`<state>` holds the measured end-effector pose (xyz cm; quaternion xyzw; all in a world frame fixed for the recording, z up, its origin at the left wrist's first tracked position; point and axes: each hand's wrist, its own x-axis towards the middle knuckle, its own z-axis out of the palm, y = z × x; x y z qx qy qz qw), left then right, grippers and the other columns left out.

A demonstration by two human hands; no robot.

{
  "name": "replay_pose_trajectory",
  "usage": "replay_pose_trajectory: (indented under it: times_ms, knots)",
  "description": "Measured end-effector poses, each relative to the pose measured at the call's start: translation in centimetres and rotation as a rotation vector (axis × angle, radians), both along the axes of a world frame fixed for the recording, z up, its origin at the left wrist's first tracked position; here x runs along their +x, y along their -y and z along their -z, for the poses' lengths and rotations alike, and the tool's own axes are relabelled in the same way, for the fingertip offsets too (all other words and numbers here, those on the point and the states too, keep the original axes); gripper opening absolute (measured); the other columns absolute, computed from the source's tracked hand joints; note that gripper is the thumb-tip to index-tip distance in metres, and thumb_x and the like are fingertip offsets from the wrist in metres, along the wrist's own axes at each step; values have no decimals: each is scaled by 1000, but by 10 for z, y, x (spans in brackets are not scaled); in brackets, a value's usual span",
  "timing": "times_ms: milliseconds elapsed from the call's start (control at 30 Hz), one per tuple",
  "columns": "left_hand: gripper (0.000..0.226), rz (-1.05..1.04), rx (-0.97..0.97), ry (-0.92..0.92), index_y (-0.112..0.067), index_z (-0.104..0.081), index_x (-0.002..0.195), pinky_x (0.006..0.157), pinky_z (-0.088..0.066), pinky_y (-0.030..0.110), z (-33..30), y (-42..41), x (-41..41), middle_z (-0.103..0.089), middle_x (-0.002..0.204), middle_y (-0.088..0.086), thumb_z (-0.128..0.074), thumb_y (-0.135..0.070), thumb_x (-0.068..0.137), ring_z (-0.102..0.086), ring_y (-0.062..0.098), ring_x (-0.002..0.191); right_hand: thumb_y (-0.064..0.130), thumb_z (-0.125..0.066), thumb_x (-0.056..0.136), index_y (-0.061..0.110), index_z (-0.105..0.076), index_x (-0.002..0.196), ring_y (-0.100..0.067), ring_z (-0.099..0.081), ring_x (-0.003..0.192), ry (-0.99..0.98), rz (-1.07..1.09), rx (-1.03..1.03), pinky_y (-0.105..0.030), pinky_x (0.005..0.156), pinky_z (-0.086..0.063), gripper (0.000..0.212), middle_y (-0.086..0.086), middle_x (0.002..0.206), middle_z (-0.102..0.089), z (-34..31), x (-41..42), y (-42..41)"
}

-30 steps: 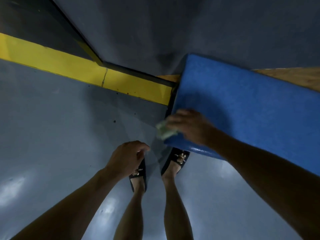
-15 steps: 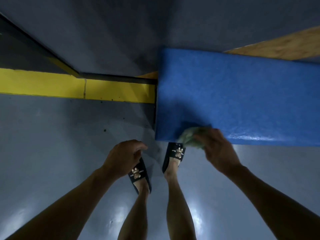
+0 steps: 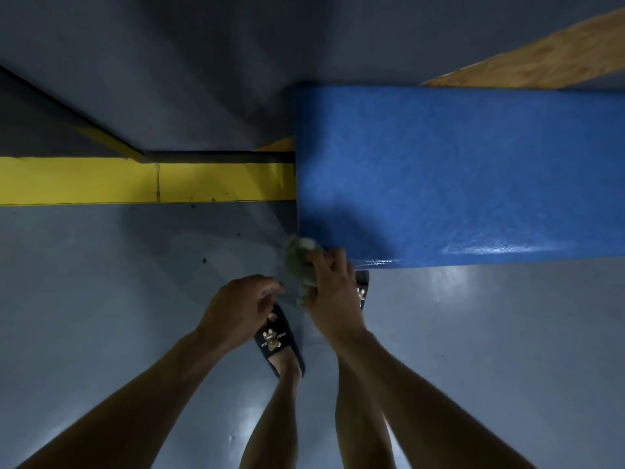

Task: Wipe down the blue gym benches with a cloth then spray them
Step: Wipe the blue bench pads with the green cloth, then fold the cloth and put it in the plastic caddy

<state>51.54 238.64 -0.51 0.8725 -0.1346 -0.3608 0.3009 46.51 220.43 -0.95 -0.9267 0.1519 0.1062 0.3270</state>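
Now off the top of the blue bench (image 3: 456, 177): right hand (image 3: 333, 292) pulled back from the padded surface to the near left corner, fingers curled tight round the bunched greenish cloth (image 3: 299, 262), which a second ago lay flat under the palm, further in on the pad. Left hand (image 3: 236, 309) hanging just beside it over the grey floor (image 3: 101, 299), fingers loosely bent, holding nothing, much as before. Probably the end of one wiping pass at this end, or a regrip of the cloth; spraying not yet begun, no bottle in sight. Bench top a deep blue, finely textured, with a wet-looking sheen along the rounded front edge; left end butting against a yellow stripe (image 3: 101, 184). Both feet in dark sandals (image 3: 279, 340) below.
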Motion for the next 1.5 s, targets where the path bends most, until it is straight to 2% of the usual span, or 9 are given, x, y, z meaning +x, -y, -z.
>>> replay_pose_trajectory:
  times_ms: [133, 300, 433, 533, 767, 1033, 1167, 1333, 1500]
  knots:
    - [25, 6, -9, -18, -35, -66, 113, 80, -39, 5, 2, 1, -1, -66, 107, -24, -56, -21, 95, -58, -12, 94, 4, -66, 70, 22, -58, 119, -31, -51, 100, 36, -142, -113, -43, 74, -56, 54, -8, 117, -48, -3, -15, 84]
    - [25, -1, -55, -23, -32, -67, 113, 83, -48, 15, 4, 3, -1, -68, 110, -20, -56, -19, 95, -61, -7, 96, 10, -70, 77, 24, -53, 107, -38, -61, 82, -43, 374, -279, -44, 71, -57, 37, -9, 112, -44, -6, -31, 208]
    - [24, -14, -51, -11, -34, -67, 113, 79, -41, 9, 4, 4, -2, -67, 108, -23, -56, -22, 95, -59, -10, 94, 22, -65, 83, 20, -53, 117, -44, -57, 90, -144, 603, -359, -45, 79, -50, 36, -17, 113, -45, 0, -8, 197]
    - [24, -39, -44, -40, -35, -66, 113, 81, -43, 10, 4, 0, -5, -66, 110, -24, -55, -23, 95, -59, -10, 96, 7, -62, 76, 14, -56, 114, -39, -49, 94, -14, 431, -379, -39, 69, -36, 39, -17, 113, -49, 10, 21, 113]
    - [27, -47, 0, 46, -29, -67, 114, 89, -43, 16, -9, -24, -3, -67, 115, -18, -56, -16, 94, -58, -5, 101, 15, -72, 73, 25, -54, 119, -34, -44, 108, 12, -263, -333, -44, 78, -50, 50, -9, 123, -48, 4, 67, 21]
    - [28, -125, 28, 46, -32, -68, 112, 83, -37, 4, -52, -33, -11, -63, 110, -24, -55, -14, 94, -55, -11, 96, 14, -66, 86, 23, -54, 132, -33, -45, 119, -293, -704, -384, -42, 89, -50, 48, -8, 134, -42, -36, 41, 13]
    - [28, -136, -68, 85, -33, -67, 110, 89, -44, 10, -92, -23, 3, -63, 107, -25, -57, -13, 93, -57, -11, 98, 16, -54, 92, 28, -56, 131, -31, -42, 126, -423, -520, -319, -39, 95, -49, 41, -4, 137, -41, -73, 16, 44]
    - [23, -136, -196, 118, -35, -68, 106, 84, -46, 11, -156, 18, 35, -67, 104, -24, -61, -18, 93, -62, -8, 96, -3, -57, 81, 22, -71, 102, -18, -60, 83, -256, 98, 168, -4, 71, -40, 36, -4, 98, -54, -162, 24, 102]
    - [20, -158, -387, 66, -34, -69, 101, 89, -54, 29, -237, 96, 51, -72, 101, -19, -58, -40, 86, -67, -1, 96, 16, -59, 66, 27, -70, 97, -13, -58, 72, -49, 574, 639, -23, 64, -47, 35, 0, 88, -66, -272, 27, 146]
